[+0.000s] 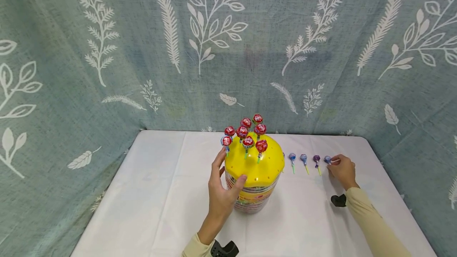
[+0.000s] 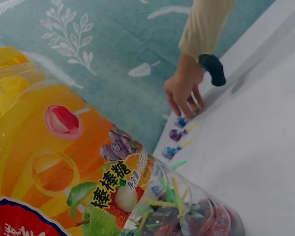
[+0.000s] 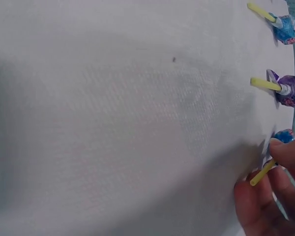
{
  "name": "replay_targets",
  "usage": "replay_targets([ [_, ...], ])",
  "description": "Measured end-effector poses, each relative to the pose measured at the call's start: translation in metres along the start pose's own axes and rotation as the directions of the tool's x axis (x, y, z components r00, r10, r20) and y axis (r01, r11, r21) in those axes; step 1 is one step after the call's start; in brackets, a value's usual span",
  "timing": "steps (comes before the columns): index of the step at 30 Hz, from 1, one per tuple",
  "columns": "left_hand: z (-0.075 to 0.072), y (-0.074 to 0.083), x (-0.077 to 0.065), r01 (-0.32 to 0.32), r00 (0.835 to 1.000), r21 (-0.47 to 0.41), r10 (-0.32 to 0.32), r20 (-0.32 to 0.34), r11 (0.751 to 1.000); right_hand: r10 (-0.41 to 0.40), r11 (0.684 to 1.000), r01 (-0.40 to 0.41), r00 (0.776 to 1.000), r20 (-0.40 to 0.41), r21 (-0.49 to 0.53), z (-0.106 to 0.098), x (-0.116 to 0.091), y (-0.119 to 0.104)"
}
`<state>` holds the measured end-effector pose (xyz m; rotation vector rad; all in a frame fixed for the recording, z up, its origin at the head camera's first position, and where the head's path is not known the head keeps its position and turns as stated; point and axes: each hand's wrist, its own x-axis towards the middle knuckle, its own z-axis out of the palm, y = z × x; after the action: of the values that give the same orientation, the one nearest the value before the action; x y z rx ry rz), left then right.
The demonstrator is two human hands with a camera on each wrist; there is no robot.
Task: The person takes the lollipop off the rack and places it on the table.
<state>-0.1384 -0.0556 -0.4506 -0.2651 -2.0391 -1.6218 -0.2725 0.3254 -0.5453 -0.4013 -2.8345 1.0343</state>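
Observation:
A clear lollipop jar (image 1: 251,203) with a yellow lid (image 1: 265,167) stands upright at the table's middle. Several red-wrapped lollipops (image 1: 248,142) stick up from holes in the lid. My left hand (image 1: 222,199) holds the jar at its left, thumb over the lid's front edge and fingers along its far side. To the right, my right hand (image 1: 344,171) pinches a blue-wrapped lollipop (image 1: 327,159) low over the cloth; its yellow stick (image 3: 263,173) points out between thumb and fingers in the right wrist view. Beside it lies a purple lollipop (image 1: 316,158).
Blue lollipops (image 1: 303,158) continue the row toward the jar, partly hidden behind it. More lollipops (image 2: 187,216) fill the jar's bottom in the left wrist view. A white cloth covers the table (image 1: 171,201), and a leaf-patterned curtain (image 1: 264,78) hangs behind it.

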Motion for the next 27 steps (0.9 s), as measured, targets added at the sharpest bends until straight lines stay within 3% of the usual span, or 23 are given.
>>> replay_targets([
  [10, 0.001, -0.001, 0.0, -0.014, 1.0, -0.012, 0.014, -0.005, 1.0, -0.028, 0.999, 0.028, 1.0, -0.011, -0.019, -0.009, -0.009, -0.002],
  [18, -0.001, -0.002, -0.001, -0.013, 1.0, -0.009, 0.013, -0.013, 1.0, -0.113, 0.989, 0.117, 0.992, -0.053, 0.086, -0.021, -0.017, -0.013],
  [27, -0.002, -0.003, -0.002, -0.005, 1.0, -0.024, 0.005, -0.008, 1.0, -0.217, 0.951, 0.23, 0.972, -0.084, 0.207, -0.026, -0.014, -0.015],
])
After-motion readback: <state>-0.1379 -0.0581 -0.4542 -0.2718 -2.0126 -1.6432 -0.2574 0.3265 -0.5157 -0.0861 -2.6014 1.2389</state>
